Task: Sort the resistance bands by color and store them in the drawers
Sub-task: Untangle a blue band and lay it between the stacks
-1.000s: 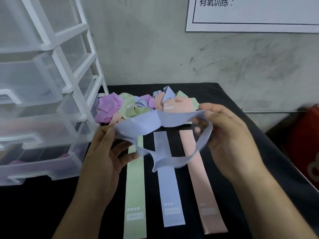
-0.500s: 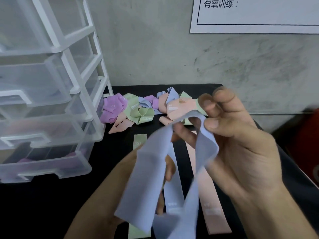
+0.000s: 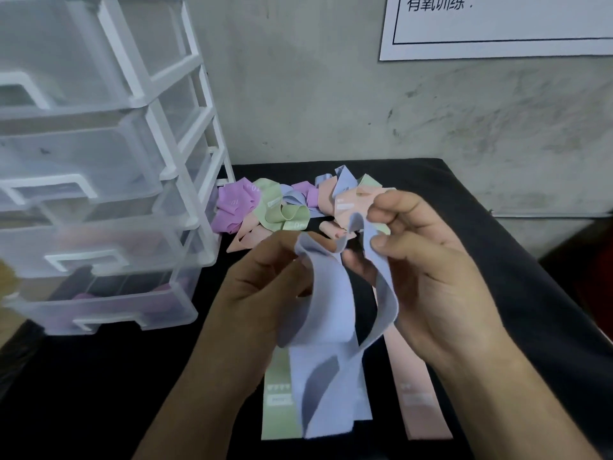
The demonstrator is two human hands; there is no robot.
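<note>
Left hand (image 3: 262, 287) and right hand (image 3: 431, 277) grip one blue band (image 3: 328, 300) mid-frame; two lie flat below (green band (image 3: 277, 419), pink band (image 3: 421, 403)).

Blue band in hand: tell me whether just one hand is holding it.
No, the left hand and the right hand both pinch the blue band near its upper folds.

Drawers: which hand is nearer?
Left. The left hand pinches the blue band just right of the drawers. The right hand pinches the same band further right, beyond the left.
</note>
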